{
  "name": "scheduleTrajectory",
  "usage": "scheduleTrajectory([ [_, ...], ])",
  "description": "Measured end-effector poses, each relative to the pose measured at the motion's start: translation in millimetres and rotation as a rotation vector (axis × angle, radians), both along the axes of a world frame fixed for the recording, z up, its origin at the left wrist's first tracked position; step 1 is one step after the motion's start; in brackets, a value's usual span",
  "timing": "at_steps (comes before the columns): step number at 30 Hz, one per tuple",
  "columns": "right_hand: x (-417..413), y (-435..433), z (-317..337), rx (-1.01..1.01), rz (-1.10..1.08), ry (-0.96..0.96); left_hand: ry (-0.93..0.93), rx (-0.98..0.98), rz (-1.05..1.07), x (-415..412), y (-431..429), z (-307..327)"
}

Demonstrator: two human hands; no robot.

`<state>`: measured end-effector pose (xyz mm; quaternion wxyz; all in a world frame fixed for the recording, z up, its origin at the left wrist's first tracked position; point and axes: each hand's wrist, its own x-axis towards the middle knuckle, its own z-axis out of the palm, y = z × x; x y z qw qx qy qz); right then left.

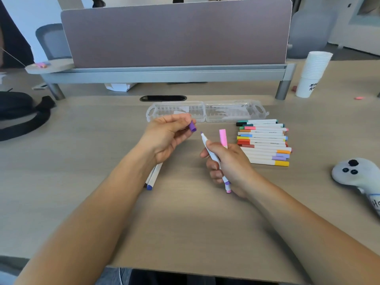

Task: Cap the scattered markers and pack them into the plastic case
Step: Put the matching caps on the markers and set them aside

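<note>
My left hand (164,136) pinches a purple cap (192,126) between thumb and fingers, a little left of a bare purple tip. My right hand (228,165) grips two white markers: an uncapped purple marker (207,147) pointing up-left and a pink-capped marker (223,137) behind it. Two more markers (153,177) lie on the desk under my left wrist, one with a blue end. A row of several capped markers (265,142) lies to the right. The clear plastic case (207,111) lies open and flat behind my hands.
A white game controller (357,173) rests at the right edge. A stack of paper cups (312,73) stands at the back right. A desk divider on a grey rail (164,73) closes off the back. A black bag (18,114) lies at the left.
</note>
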<state>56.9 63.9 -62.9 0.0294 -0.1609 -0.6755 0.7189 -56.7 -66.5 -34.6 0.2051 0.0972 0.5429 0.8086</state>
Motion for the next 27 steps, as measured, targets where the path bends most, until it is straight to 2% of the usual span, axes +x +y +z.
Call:
scheduleTrajectory([
  [9, 3.2, -1.2, 1.8, 0.033, 0.023, -0.002, 0.079, -0.014, 0.008, 14.3, 2.1, -2.7],
  [14, 3.6, 0.2, -0.6, 0.041, 0.024, 0.018, 0.191, -0.118, -0.002, 22.7, 8.2, -10.5],
  [27, 3.2, 3.2, -8.0, 0.116, 0.076, 0.189, 0.343, -0.196, -0.078, 34.2, 9.7, -4.1],
])
